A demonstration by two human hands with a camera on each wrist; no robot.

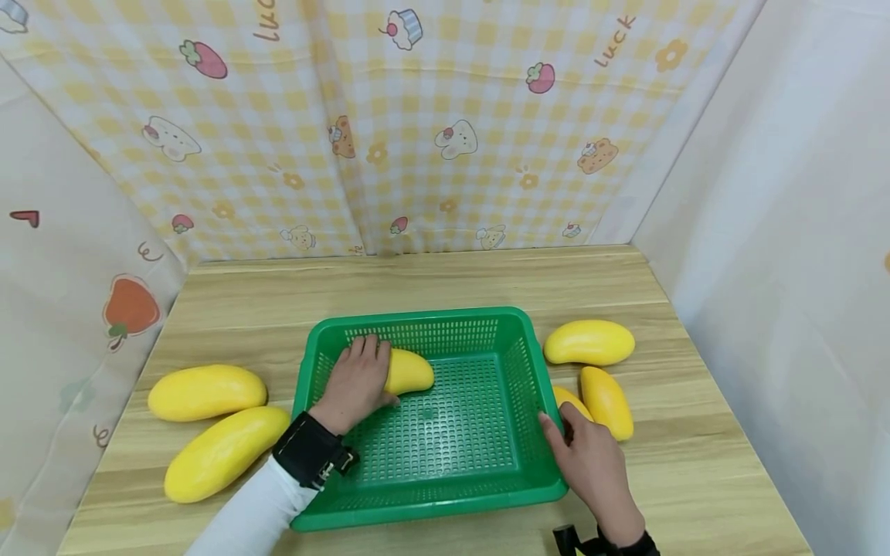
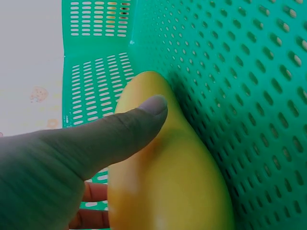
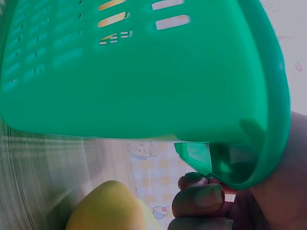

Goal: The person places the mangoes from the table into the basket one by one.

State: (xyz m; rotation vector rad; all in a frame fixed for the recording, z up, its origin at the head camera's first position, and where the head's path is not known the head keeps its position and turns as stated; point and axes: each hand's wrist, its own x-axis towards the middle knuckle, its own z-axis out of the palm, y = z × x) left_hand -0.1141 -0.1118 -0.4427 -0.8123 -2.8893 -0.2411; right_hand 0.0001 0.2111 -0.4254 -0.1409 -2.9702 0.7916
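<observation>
Curled around a yellow mango [image 1: 409, 371], the left hand [image 1: 357, 382] grips the fruit inside the green plastic basket [image 1: 445, 506], in its far-left corner; the left wrist view shows the thumb [image 2: 144, 117] pressed across the mango's upper side, with other fingertips wrapping from beneath. That mango lies against the perforated wall and floor of the basket. The right hand [image 1: 591, 463] grips the basket's right rim near the front corner, thumb over the lip and fingers [image 3: 199, 197] tucked under it in the right wrist view.

Most of the basket floor to the right of the held mango is bare. On the wooden table [image 1: 445, 278], two mangoes [image 1: 207, 391] [image 1: 225, 452] lie just left of the basket, touching each other. Three more sit to its right: one [image 1: 589, 342] near the far corner, one [image 1: 607, 401] nearer, and a third [image 1: 572, 400] partly hidden behind the right hand and basket wall.

Checked cloth [image 1: 445, 116] backs the table.
</observation>
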